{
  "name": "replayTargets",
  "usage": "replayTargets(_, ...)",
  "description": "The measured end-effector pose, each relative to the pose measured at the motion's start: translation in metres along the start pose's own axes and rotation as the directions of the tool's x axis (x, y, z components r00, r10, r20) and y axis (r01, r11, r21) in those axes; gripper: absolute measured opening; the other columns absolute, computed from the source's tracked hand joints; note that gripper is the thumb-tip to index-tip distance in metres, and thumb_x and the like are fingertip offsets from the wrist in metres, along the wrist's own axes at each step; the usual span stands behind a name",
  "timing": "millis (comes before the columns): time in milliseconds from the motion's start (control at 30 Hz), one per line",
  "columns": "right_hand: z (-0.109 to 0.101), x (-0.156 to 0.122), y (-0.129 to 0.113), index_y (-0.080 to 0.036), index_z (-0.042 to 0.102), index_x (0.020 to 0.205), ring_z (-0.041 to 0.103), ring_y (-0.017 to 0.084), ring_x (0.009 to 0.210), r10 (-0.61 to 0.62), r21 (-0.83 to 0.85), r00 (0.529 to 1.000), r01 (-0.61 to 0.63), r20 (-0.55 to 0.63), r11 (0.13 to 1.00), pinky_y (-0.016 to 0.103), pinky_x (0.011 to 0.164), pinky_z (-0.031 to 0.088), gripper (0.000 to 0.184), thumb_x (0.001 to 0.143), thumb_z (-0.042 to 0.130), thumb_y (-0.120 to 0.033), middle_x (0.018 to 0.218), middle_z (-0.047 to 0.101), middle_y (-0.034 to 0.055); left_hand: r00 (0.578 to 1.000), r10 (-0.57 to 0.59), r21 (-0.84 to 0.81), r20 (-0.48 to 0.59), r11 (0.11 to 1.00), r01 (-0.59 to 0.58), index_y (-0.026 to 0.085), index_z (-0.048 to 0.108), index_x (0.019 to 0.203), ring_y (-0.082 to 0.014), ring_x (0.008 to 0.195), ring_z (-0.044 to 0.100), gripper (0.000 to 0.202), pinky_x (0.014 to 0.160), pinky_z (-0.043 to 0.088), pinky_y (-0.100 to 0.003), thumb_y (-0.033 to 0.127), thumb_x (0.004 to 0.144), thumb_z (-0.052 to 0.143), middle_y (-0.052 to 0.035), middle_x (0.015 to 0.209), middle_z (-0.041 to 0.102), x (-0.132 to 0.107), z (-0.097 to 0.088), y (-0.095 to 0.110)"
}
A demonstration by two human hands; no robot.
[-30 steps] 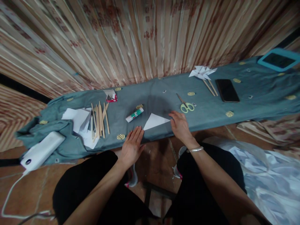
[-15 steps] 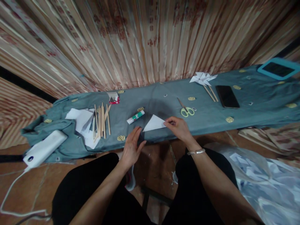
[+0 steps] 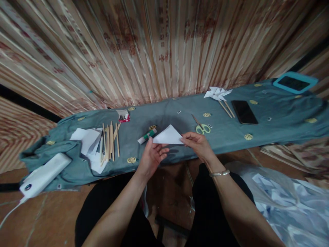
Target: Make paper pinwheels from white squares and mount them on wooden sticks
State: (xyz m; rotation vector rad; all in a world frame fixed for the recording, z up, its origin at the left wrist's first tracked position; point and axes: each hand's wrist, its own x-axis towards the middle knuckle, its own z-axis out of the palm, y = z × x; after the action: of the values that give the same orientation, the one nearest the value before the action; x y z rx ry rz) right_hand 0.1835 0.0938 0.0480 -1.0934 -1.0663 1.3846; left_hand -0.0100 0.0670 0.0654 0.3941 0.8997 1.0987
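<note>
A white sheet of paper folded into a triangle (image 3: 169,135) is held up at its two lower corners, a little above the cloth. My left hand (image 3: 151,156) pinches the left corner with the thumb on top, its other fingers curled loosely below. At the right corner, my right hand (image 3: 196,144) grips the paper between thumb and fingertips. Just behind the left corner lies a green and white glue stick (image 3: 146,136). Scissors with pale green handles (image 3: 203,128) rest to the right, beyond my right hand.
On the grey-green cloth (image 3: 164,113) lie wooden sticks (image 3: 111,142), white papers (image 3: 88,140), a red box of small pins (image 3: 124,116), paper pinwheels (image 3: 217,93), a phone (image 3: 244,112), a blue-framed tablet (image 3: 295,83) and a white device (image 3: 46,175). A plastic bag (image 3: 288,202) holds white paper pieces.
My left hand has moved from beside the paper to take its left corner. The folded paper has been lifted off the cloth. The view has shifted slightly.
</note>
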Motion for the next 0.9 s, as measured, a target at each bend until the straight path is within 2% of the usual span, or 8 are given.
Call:
replayTargets(133,-0.004,-0.001,-0.002,-0.023,0.072,0.065,0.06,0.011,0.069,-0.003,0.018,1.0,0.003,-0.005,1.0,0.027,0.071,0.048,0.033,0.052,0.089,-0.048,0.076,0.072,-0.0013,0.993,-0.11,-0.052,-0.036,0.993,0.108,0.012,0.07,0.09,-0.0179,0.071,0.072,0.042,0.063,0.055,-0.025,0.048,0.095,0.05,-0.0096,0.078,0.073,0.001,0.008,0.005)
replayTargets(300,-0.013,-0.001,-0.003,-0.023,0.073,0.066,0.062,0.013,0.073,-0.005,0.018,1.0,0.006,-0.015,1.0,0.028,0.073,0.049,0.034,0.052,0.089,-0.049,0.081,0.075,0.0005,0.991,-0.125,0.036,-0.058,0.991,0.127,0.01,0.07,0.095,-0.0204,0.08,0.074,0.03,0.074,0.057,-0.028,0.03,0.097,0.049,-0.0135,0.087,0.076,0.001,0.012,0.001)
replayTargets(400,-0.015,-0.001,-0.003,-0.022,0.073,0.067,0.063,0.014,0.075,-0.036,0.009,0.999,0.036,-0.008,0.999,0.029,0.075,0.05,0.033,0.055,0.088,-0.049,0.083,0.075,0.0016,0.991,-0.131,0.072,-0.007,0.989,0.131,0.01,0.071,0.097,-0.0226,0.083,0.075,0.026,0.076,0.057,-0.03,0.03,0.091,0.057,-0.015,0.092,0.077,-0.001,0.01,-0.003)
replayTargets(567,-0.014,-0.001,-0.005,-0.022,0.072,0.07,0.065,0.016,0.08,-0.063,-0.052,0.997,0.065,0.033,0.997,0.032,0.078,0.051,0.029,0.061,0.085,-0.046,0.088,0.076,0.0036,0.979,-0.169,0.155,0.112,0.976,0.15,0.01,0.076,0.09,-0.0216,0.076,0.074,0.032,0.069,0.058,-0.027,0.035,0.069,0.079,-0.0156,0.092,0.077,-0.006,0.004,-0.012)
replayTargets(700,-0.026,0.004,-0.006,-0.022,0.074,0.079,0.066,0.019,0.084,-0.137,-0.165,0.99,0.133,-0.013,0.977,0.034,0.078,0.051,0.029,0.07,0.077,-0.05,0.092,0.076,0.0054,0.989,-0.14,0.238,0.05,0.963,0.124,0.011,0.077,0.08,-0.0152,0.063,0.069,0.032,0.063,0.054,-0.023,0.03,0.057,0.088,-0.0113,0.08,0.077,-0.007,0.003,-0.018)
replayTargets(767,-0.039,0.01,-0.006,-0.022,0.074,0.09,0.066,0.021,0.084,-0.215,-0.382,0.968,0.152,-0.128,0.912,0.036,0.078,0.051,0.029,0.078,0.069,-0.048,0.093,0.075,0.0069,0.999,-0.049,0.25,0.005,0.967,0.046,0.012,0.077,0.08,-0.0149,0.062,0.067,0.034,0.064,0.055,-0.025,0.028,0.053,0.09,-0.0086,0.076,0.076,-0.006,0.003,-0.018)
replayTargets(800,-0.046,0.013,-0.007,-0.021,0.074,0.093,0.066,0.023,0.084,-0.27,-0.543,0.942,0.122,-0.201,0.831,0.037,0.078,0.05,0.028,0.08,0.067,-0.045,0.093,0.075,0.0084,1.0,0.008,0.251,-0.019,0.968,-0.003,0.012,0.077,0.081,-0.0154,0.063,0.068,0.036,0.066,0.055,-0.026,0.027,0.051,0.091,-0.0077,0.076,0.076,-0.005,0.003,-0.017)
replayTargets(900,-0.062,0.021,-0.005,-0.015,0.07,0.108,0.064,0.031,0.101,-0.354,-0.891,0.904,-0.059,-0.239,0.45,0.042,0.09,0.046,0.029,0.085,0.061,-0.031,0.11,0.072,0.0166,0.986,0.149,0.276,-0.08,0.953,-0.122,0.013,0.077,0.081,-0.0163,0.065,0.068,0.041,0.066,0.055,-0.028,0.028,0.046,0.092,-0.0064,0.079,0.077,-0.002,0.005,-0.01)
